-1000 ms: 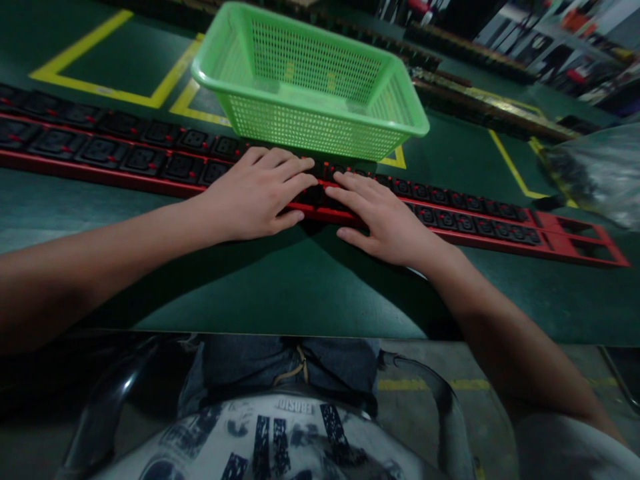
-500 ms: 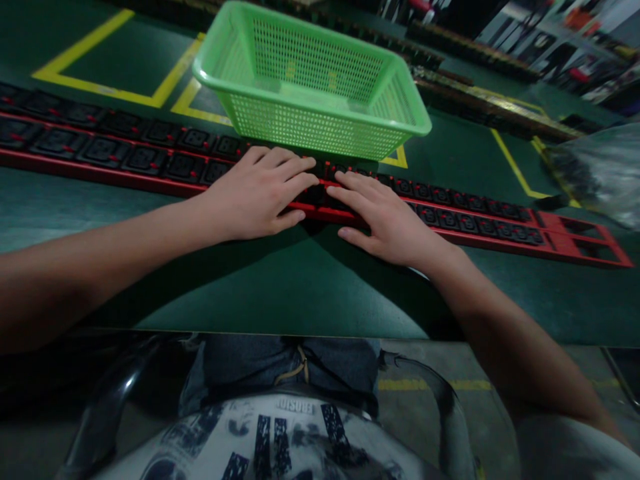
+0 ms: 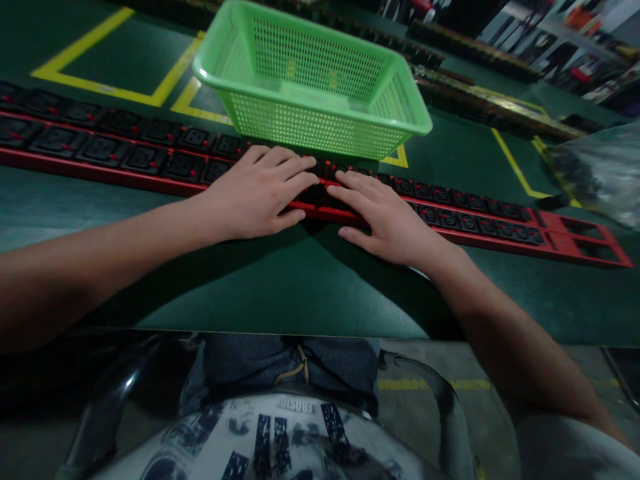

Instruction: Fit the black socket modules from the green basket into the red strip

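A long red strip (image 3: 500, 243) lies across the bench, set with two rows of black power sockets (image 3: 145, 159) that carry small red parts. My left hand (image 3: 267, 190) rests flat over the middle of the strip, fingers stretched and pointing right. Just to its right, my right hand (image 3: 383, 217) lies on the same strip with its fingers spread toward the left hand. A narrow gap with a few sockets shows between the fingertips. Neither hand grips anything. The sockets under both palms are hidden.
Behind the strip stands a green perforated basket (image 3: 320, 123). Yellow tape lines (image 3: 103, 88) mark the green bench (image 3: 310, 287). A clear plastic bag (image 3: 603, 170) lies at the right. Farther back runs another long rail (image 3: 500, 110). The bench's front edge is close to my body.
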Demonstrator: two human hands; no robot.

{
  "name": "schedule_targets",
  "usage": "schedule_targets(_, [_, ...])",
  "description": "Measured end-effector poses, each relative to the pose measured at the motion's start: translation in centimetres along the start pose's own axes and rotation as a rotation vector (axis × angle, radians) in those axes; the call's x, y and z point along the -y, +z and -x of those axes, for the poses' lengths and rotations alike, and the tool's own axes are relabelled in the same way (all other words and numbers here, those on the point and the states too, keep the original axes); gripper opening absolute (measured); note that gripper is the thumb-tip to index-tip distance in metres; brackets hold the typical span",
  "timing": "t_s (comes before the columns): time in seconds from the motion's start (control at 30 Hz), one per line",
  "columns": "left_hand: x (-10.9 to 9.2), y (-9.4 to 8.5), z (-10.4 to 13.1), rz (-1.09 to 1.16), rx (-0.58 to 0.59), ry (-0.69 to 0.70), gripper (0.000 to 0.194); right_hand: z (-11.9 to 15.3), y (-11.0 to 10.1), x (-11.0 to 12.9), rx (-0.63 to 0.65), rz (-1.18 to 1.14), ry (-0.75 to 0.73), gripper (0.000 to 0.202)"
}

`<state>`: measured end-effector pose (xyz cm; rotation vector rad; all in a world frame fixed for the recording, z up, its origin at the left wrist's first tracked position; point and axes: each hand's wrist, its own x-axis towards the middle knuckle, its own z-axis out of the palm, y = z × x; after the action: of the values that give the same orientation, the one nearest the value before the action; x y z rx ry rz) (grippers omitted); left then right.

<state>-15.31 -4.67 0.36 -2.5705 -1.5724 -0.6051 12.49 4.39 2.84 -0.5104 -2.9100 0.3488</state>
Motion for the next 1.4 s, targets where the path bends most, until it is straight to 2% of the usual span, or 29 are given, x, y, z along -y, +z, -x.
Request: schedule_targets(1.4, [-0.22,-0.34,-0.12,0.024,0.013,-0.014,0.055,-0.07,-0.14,0.16,0.002,-0.011,0.014,0.071])
